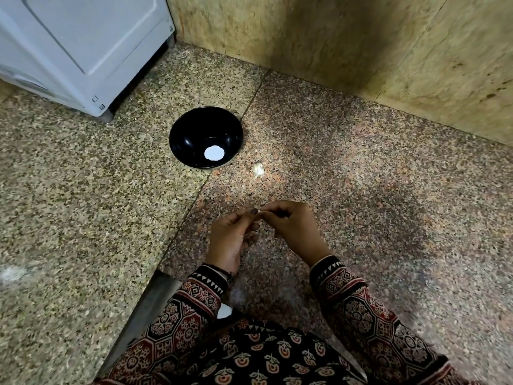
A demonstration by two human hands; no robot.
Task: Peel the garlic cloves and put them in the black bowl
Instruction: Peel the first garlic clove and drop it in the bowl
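A black bowl (206, 136) stands on the speckled stone counter, holding only a white round spot at its bottom. To its right lies a pale garlic piece (258, 170). Nearer to me, my left hand (231, 240) and my right hand (294, 227) meet fingertip to fingertip, and both pinch a small garlic clove (259, 210). Only a white sliver of the clove shows between the fingers. Both hands hover over the counter, well short of the bowl.
A white appliance (83, 48) stands at the back left. A yellowish stone wall (361, 45) runs along the back and right. The counter's front edge (147, 307) drops off at the lower left beside my patterned sleeves.
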